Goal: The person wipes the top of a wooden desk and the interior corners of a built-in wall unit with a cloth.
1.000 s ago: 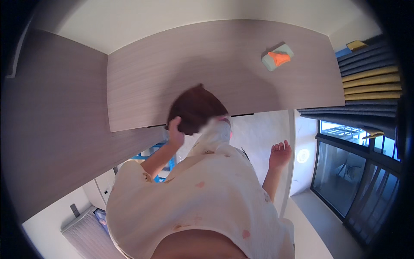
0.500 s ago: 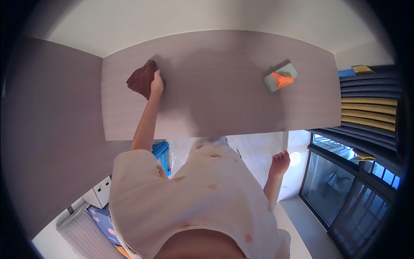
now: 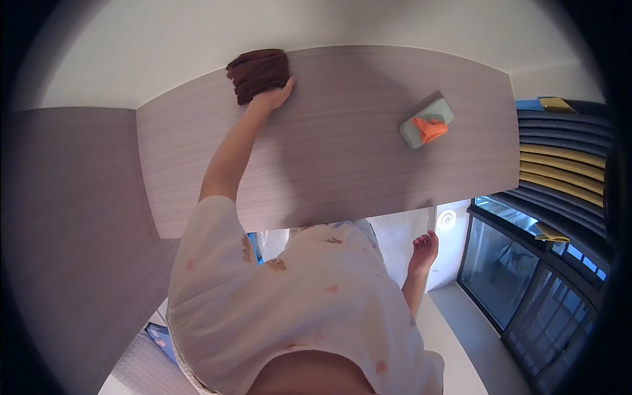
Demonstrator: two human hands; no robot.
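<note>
A folded dark brown cloth lies at the far left edge of the wood-grain tabletop, up against the wall. My left hand presses down on its near right side, thumb showing at the edge and the other fingers covered by the folds. To the right of the body, off the table's front edge, my right hand hangs in the air with its fingers curled in and nothing visible in them.
A pale green box-like thing with an orange piece on it sits on the table's right part. A grey panel bounds the left side. Grey and yellow curtains and a dark-framed glass door stand at the right.
My left hand has moved the brown cloth away from me and rightward, to the wall edge. The right hand has stayed nearly in place. The view has shifted slightly.
</note>
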